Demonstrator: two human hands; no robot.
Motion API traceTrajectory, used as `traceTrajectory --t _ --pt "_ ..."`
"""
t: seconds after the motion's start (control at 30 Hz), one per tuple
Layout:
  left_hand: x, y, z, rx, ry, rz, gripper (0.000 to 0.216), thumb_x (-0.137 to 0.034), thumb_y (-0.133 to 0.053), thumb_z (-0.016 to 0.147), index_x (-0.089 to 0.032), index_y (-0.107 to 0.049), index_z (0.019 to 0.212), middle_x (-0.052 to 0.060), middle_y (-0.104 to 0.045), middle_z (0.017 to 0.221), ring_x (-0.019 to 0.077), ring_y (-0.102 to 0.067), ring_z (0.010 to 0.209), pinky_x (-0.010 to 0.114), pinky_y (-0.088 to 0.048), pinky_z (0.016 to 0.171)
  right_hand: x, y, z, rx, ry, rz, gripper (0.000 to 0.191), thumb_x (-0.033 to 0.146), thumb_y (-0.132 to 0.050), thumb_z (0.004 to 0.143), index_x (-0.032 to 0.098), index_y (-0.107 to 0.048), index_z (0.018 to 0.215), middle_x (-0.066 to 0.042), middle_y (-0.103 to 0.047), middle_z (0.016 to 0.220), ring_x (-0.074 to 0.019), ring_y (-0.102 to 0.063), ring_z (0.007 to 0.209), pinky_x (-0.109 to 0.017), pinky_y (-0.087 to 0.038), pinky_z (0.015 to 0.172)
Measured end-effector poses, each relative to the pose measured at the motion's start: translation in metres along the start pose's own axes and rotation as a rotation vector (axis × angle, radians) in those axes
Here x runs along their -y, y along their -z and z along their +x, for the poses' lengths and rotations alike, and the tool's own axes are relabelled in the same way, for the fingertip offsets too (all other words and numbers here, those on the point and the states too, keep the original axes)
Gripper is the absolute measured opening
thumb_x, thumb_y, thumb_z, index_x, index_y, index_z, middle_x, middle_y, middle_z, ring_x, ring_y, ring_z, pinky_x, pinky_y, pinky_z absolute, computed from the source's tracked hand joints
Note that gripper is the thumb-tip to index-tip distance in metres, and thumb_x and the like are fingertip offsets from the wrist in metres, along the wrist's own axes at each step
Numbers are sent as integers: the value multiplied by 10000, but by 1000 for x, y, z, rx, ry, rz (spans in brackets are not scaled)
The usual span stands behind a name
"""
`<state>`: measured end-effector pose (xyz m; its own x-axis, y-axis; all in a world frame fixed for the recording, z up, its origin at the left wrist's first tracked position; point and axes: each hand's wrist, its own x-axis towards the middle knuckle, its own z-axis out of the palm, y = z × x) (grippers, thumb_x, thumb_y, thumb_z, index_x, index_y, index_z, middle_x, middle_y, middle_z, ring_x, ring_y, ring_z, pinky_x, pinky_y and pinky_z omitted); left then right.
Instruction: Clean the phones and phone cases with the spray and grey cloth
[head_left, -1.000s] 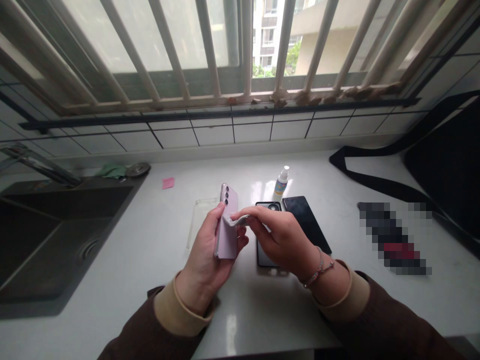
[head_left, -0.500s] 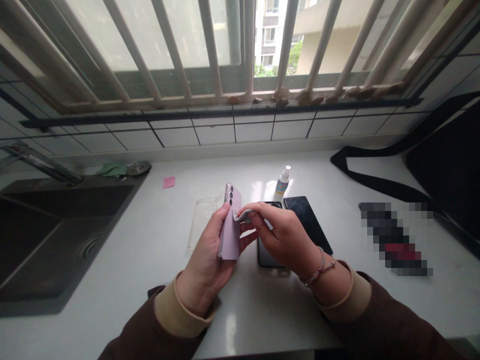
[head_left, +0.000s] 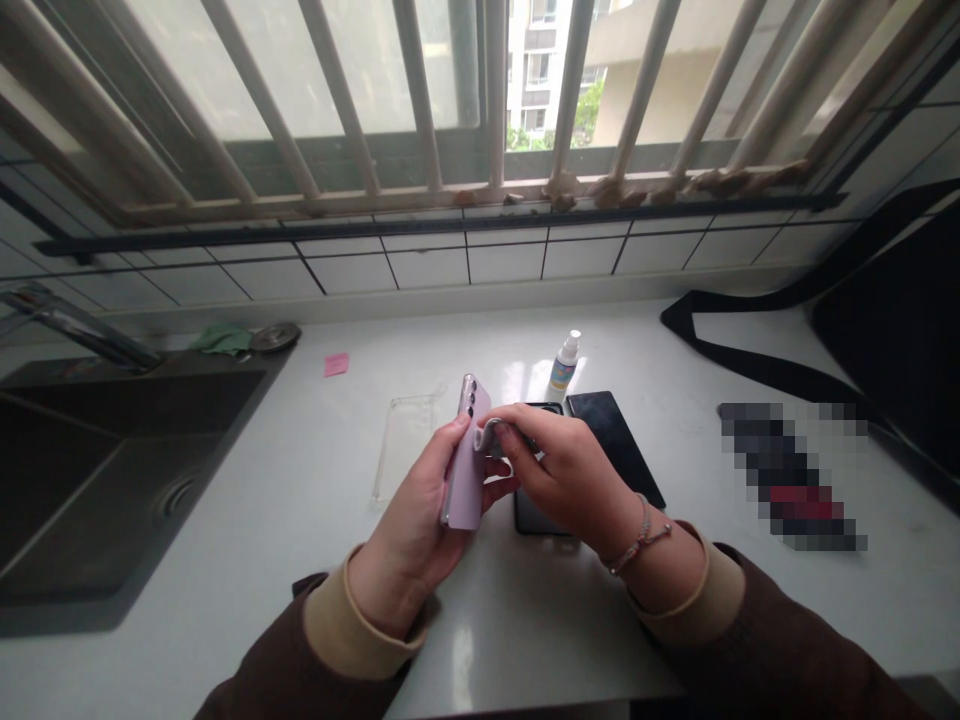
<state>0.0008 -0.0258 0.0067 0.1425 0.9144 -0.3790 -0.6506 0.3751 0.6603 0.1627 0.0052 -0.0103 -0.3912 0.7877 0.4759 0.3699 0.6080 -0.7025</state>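
Note:
My left hand point(head_left: 420, 510) is closed around a pale purple smartphone point(head_left: 466, 470), which it holds tilted above the counter with the camera lenses at the top. In my right hand point(head_left: 551, 455) a small folded grey cloth point(head_left: 493, 436) is pinched between thumb and fingers, its edge against the back of the phone. Behind my left hand lies a clear phone case point(head_left: 401, 435). Under and beyond my right hand are a dark phone point(head_left: 531, 513), partly covered, and a black tablet-like slab point(head_left: 615, 435). A small white spray bottle point(head_left: 565, 362) stands behind them.
A dark sink point(head_left: 97, 520) with a metal faucet point(head_left: 82, 325) is at the left, with a green cloth point(head_left: 223, 339) on its rim. A pink slip point(head_left: 336, 364) lies on the white counter point(head_left: 255, 560). At the right are a black bag strap point(head_left: 780, 365) and a blurred-out object point(head_left: 787, 480).
My left hand and the phone have shifted slightly right and down, and the phone is turned more edge-on. The cloth has moved a little against its back.

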Motion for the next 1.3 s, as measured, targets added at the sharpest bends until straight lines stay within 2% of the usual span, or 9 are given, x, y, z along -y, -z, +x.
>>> traceTrajectory --t 0.1,0.27,0.33,0.43,0.6,0.77,0.9,1.13,1.3 --pt "0 0 0 -15 -12 12 245 -388 -693 1004 -165 -788 1042 73 -780 933 197 -720 799 426 -657 869 0 0 0 -55 -22 -3 234 266 -500 1120 218 -725 1167 -57 -794 1023 -201 -749 895 -339 -574 812" --pt "-2 -2 -2 -25 34 60 371 -435 -648 1031 -93 -790 1037 155 -782 969 246 -752 916 448 -658 963 -2 4 2 -306 -176 -93 272 312 -501 1118 219 -755 1142 -59 -811 965 -201 -748 801 -342 -563 731" --pt "-2 -3 -3 -20 68 81 424 -460 -612 1048 -73 -784 1061 184 -781 1018 259 -760 943 432 -667 950 -3 5 3 -341 -224 -116 294 332 -500 1120 212 -767 1150 -57 -806 913 -198 -733 746 -342 -560 698" --pt "-2 -3 -4 28 88 114 412 -455 -563 1075 -103 -757 1164 161 -776 1005 228 -756 838 376 -688 795 -4 3 3 -261 -215 -73 301 325 -503 1122 210 -767 1210 -60 -830 973 -195 -760 758 -338 -591 714" --pt "-3 0 -4 12 71 134 387 -440 -537 1097 -112 -716 1199 109 -739 926 146 -692 669 260 -638 628 -7 -2 0 -169 -84 27 300 268 -528 1124 238 -743 1330 -70 -788 1358 -217 -809 1105 -352 -658 946" --pt "-3 2 -4 -34 44 142 354 -461 -606 1068 -135 -706 1163 75 -717 858 141 -675 636 253 -625 608 -8 -4 -1 -128 1 47 353 159 -545 1092 237 -728 1384 -78 -720 1468 -228 -785 1215 -402 -658 1069" --pt "-1 4 -1 -33 18 109 316 -455 -666 1038 -178 -730 1175 49 -717 874 144 -678 660 264 -630 606 -7 -3 -2 -53 103 76 467 38 -519 1044 219 -695 1437 -92 -653 1544 -221 -680 1388 -401 -610 1158" --pt "0 5 1 -10 36 149 322 -469 -659 1036 -188 -731 1178 34 -685 832 137 -639 620 256 -598 563 -9 -4 -1 -32 109 4 524 -5 -523 1019 228 -685 1459 -90 -629 1564 -236 -674 1392 -414 -602 1170" --pt "2 4 0 -4 107 239 350 -493 -637 1040 -150 -707 1023 72 -697 844 140 -641 604 257 -590 546 -15 -5 0 -81 -3 -80 405 109 -568 1074 225 -712 1433 -99 -688 1492 -273 -765 1257 -439 -662 1085"
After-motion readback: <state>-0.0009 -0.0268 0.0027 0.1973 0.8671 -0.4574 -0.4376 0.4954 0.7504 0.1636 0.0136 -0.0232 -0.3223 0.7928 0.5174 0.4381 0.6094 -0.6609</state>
